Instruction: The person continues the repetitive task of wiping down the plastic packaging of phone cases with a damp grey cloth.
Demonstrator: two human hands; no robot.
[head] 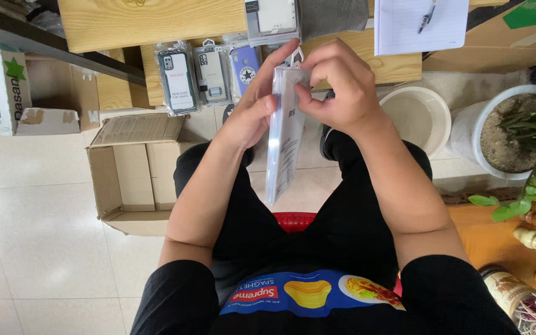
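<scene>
Packet: clear plastic packet (283, 133) hanging edge-on — both hands gripping its top.
Left hand (255, 102): fingers pressing its side.
Right hand (336, 87): pinching its upper edge.
Behind: packaged phone cases (209, 74) lying on wooden bench (156, 22).

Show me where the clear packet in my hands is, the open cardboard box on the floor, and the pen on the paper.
clear packet (284, 146), head view, the flat middle of its clear sleeve.
open cardboard box (133, 177), head view, its inner back wall.
pen (426, 19), head view, the middle of its barrel.
</scene>
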